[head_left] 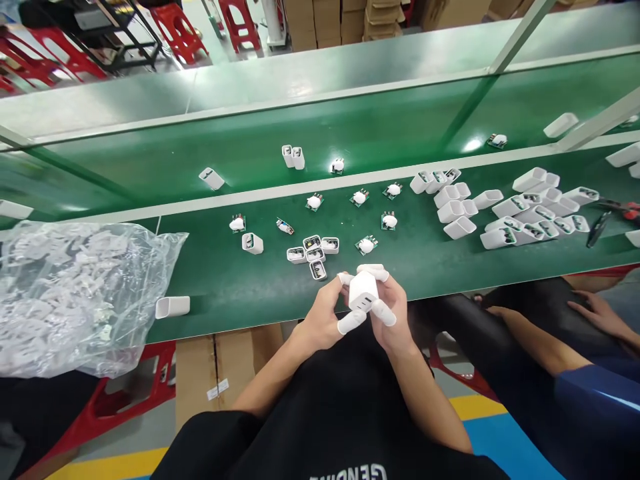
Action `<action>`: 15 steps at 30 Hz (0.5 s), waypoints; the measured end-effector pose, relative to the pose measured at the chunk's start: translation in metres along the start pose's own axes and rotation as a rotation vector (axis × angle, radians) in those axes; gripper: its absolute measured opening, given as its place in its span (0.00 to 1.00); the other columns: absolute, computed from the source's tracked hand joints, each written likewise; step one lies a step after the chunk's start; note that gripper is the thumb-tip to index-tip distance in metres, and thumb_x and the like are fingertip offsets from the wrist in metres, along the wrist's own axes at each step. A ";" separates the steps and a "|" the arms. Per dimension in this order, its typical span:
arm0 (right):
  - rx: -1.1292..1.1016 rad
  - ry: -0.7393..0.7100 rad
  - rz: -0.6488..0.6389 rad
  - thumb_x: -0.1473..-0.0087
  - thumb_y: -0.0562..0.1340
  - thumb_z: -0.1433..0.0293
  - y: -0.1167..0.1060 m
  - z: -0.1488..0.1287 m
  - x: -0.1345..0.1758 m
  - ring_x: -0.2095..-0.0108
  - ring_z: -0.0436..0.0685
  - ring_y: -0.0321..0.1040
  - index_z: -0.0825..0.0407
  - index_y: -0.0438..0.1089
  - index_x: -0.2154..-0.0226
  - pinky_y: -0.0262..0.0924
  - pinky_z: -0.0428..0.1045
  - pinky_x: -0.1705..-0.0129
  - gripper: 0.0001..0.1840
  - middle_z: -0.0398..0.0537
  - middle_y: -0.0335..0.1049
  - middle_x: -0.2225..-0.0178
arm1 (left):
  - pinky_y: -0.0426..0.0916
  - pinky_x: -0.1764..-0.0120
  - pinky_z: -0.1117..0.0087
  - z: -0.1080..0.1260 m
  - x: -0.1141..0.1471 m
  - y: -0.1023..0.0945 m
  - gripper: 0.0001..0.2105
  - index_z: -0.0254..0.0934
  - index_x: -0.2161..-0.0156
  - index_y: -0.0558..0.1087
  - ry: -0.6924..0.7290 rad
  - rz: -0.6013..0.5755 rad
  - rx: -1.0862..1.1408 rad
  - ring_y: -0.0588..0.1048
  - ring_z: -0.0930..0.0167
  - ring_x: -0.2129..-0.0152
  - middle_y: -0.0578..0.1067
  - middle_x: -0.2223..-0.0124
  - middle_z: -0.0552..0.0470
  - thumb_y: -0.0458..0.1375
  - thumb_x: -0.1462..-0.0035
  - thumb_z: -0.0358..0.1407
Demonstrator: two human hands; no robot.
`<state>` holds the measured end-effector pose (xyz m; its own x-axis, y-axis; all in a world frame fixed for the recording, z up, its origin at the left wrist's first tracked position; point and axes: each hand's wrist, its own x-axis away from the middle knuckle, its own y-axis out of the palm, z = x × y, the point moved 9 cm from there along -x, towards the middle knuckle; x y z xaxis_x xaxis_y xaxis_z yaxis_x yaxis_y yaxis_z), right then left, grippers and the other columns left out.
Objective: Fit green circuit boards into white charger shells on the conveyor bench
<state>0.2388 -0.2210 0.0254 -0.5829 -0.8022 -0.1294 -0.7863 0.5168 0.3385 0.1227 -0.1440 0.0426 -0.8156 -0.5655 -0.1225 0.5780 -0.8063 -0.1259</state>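
Between both hands, over the front edge of the bench, is a white charger housing (363,291) with slots in the end that faces me. My left hand (327,310) grips its left side, and my right hand (393,308) closes on its right side. White finger cots cover several fingertips. Just beyond the hands lies a small green circuit board with a white top (367,245). Left of that, a cluster of white housings with parts inside (315,255) stands on the green bench top. More boards (389,221) are scattered behind.
Many white housings (530,213) crowd the right side, near dark-and-red pliers (620,208). At left sits a clear plastic bag of white parts (75,293), beside a lone housing (173,307). A co-worker's arm (540,343) rests at right. A metal ledge (280,73) runs along the back.
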 end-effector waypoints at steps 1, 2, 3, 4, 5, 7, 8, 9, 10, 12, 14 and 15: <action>-0.016 0.018 0.021 0.42 0.77 0.42 0.000 0.003 0.000 0.51 0.66 0.82 0.46 0.80 0.45 0.80 0.62 0.45 0.33 0.56 0.79 0.46 | 0.72 0.59 0.63 -0.003 -0.002 0.002 0.20 0.40 0.50 0.73 -0.008 0.014 0.012 0.73 0.66 0.65 0.76 0.58 0.51 0.66 0.32 0.54; -0.019 0.027 0.038 0.43 0.78 0.43 -0.001 0.004 0.000 0.50 0.66 0.82 0.47 0.80 0.46 0.80 0.62 0.45 0.33 0.56 0.80 0.46 | 0.72 0.59 0.63 -0.006 -0.003 0.003 0.20 0.40 0.49 0.73 -0.021 0.020 0.019 0.73 0.66 0.65 0.77 0.58 0.51 0.66 0.33 0.54; -0.012 0.029 0.049 0.43 0.78 0.43 -0.002 0.005 0.000 0.50 0.66 0.81 0.47 0.80 0.46 0.80 0.62 0.45 0.33 0.56 0.80 0.46 | 0.72 0.58 0.63 -0.009 -0.004 0.005 0.21 0.40 0.48 0.74 -0.036 0.020 0.024 0.73 0.66 0.65 0.77 0.58 0.51 0.67 0.33 0.54; 0.003 0.025 0.054 0.42 0.77 0.42 -0.003 0.006 0.000 0.49 0.66 0.81 0.46 0.80 0.46 0.79 0.61 0.44 0.33 0.55 0.80 0.47 | 0.72 0.57 0.63 -0.012 -0.005 0.006 0.22 0.40 0.47 0.74 -0.048 0.021 0.032 0.73 0.66 0.65 0.78 0.58 0.51 0.67 0.33 0.55; 0.025 0.018 0.053 0.41 0.76 0.41 -0.004 0.005 0.000 0.49 0.66 0.81 0.46 0.79 0.46 0.79 0.61 0.43 0.33 0.55 0.80 0.48 | 0.72 0.57 0.63 -0.013 -0.006 0.007 0.22 0.40 0.47 0.75 -0.055 0.021 0.042 0.73 0.65 0.64 0.78 0.58 0.51 0.67 0.33 0.55; 0.091 -0.031 0.053 0.39 0.73 0.39 -0.009 0.001 0.000 0.49 0.65 0.80 0.46 0.78 0.47 0.77 0.62 0.41 0.32 0.54 0.80 0.48 | 0.70 0.58 0.64 -0.015 -0.006 0.008 0.20 0.40 0.52 0.75 -0.068 0.019 0.056 0.72 0.66 0.65 0.77 0.60 0.52 0.67 0.33 0.55; 0.146 -0.073 0.048 0.37 0.72 0.39 -0.012 -0.004 -0.001 0.49 0.65 0.79 0.46 0.78 0.48 0.76 0.61 0.41 0.31 0.54 0.79 0.48 | 0.68 0.59 0.65 -0.015 -0.007 0.007 0.20 0.39 0.57 0.74 -0.074 0.018 0.052 0.71 0.67 0.66 0.76 0.61 0.53 0.67 0.34 0.55; 0.217 -0.119 0.029 0.37 0.71 0.40 -0.015 -0.010 -0.001 0.48 0.65 0.78 0.46 0.77 0.49 0.75 0.61 0.41 0.30 0.54 0.79 0.48 | 0.66 0.61 0.65 -0.015 -0.007 0.007 0.21 0.39 0.61 0.72 -0.082 0.013 0.039 0.69 0.68 0.67 0.75 0.63 0.54 0.67 0.35 0.55; 0.297 -0.160 -0.003 0.36 0.71 0.41 -0.017 -0.016 -0.001 0.48 0.64 0.77 0.46 0.77 0.50 0.73 0.60 0.42 0.29 0.53 0.78 0.49 | 0.64 0.63 0.66 -0.015 -0.007 0.007 0.22 0.39 0.63 0.70 -0.090 0.004 0.016 0.67 0.69 0.69 0.73 0.66 0.54 0.68 0.36 0.56; 0.463 -0.193 -0.100 0.35 0.70 0.43 -0.019 -0.026 -0.002 0.54 0.61 0.74 0.47 0.76 0.52 0.71 0.57 0.47 0.26 0.50 0.76 0.54 | 0.60 0.65 0.67 -0.015 -0.007 0.007 0.24 0.39 0.67 0.67 -0.102 -0.028 -0.046 0.64 0.70 0.71 0.70 0.69 0.56 0.69 0.38 0.56; 0.603 -0.153 -0.224 0.35 0.67 0.42 -0.020 -0.028 -0.004 0.63 0.57 0.68 0.47 0.72 0.58 0.64 0.54 0.56 0.25 0.44 0.71 0.63 | 0.58 0.65 0.67 -0.015 -0.007 0.008 0.24 0.39 0.69 0.67 -0.110 -0.068 -0.097 0.63 0.70 0.71 0.69 0.70 0.56 0.70 0.41 0.56; 0.655 -0.123 -0.278 0.35 0.66 0.41 -0.020 -0.027 -0.005 0.67 0.55 0.63 0.47 0.69 0.63 0.60 0.53 0.59 0.26 0.41 0.68 0.67 | 0.58 0.66 0.67 -0.015 -0.007 0.009 0.24 0.39 0.70 0.66 -0.111 -0.082 -0.111 0.62 0.71 0.72 0.69 0.71 0.56 0.70 0.42 0.55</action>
<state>0.2628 -0.2358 0.0448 -0.3321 -0.9104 -0.2468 -0.8478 0.4028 -0.3451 0.1341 -0.1443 0.0276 -0.8548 -0.5189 0.0014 0.5036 -0.8302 -0.2393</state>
